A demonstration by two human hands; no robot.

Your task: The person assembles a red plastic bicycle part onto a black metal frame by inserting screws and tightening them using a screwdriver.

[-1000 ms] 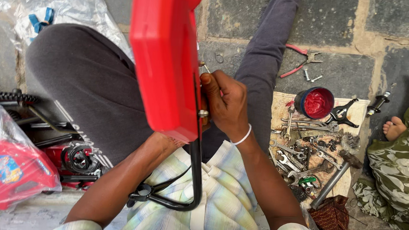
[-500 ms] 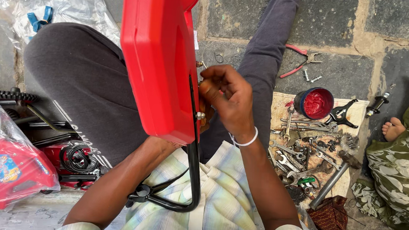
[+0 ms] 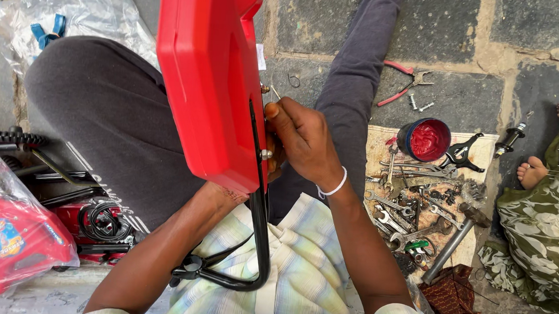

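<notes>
Head view looks down on a big red plastic panel standing on edge over the person's lap, just left of the right hand. A black metal tube frame runs down the panel's right edge and curves below both hands toward the person's striped shirt. The right hand is closed, fingertips pinched at a small bolt on that edge, touching the frame. The left hand reaches up behind the panel's lower corner; it is mostly hidden, so I cannot tell whether it grips. Far left of the hands lies a red toy car part in a clear bag. Right of the right hand, on the stone floor, a cloth carries a heap of spanners, with a hammer at its near edge and a round red tub of grease at its far edge. Beyond the tub lie red-handled pliers. Another person's feet and green patterned cloth sit at the far right.
</notes>
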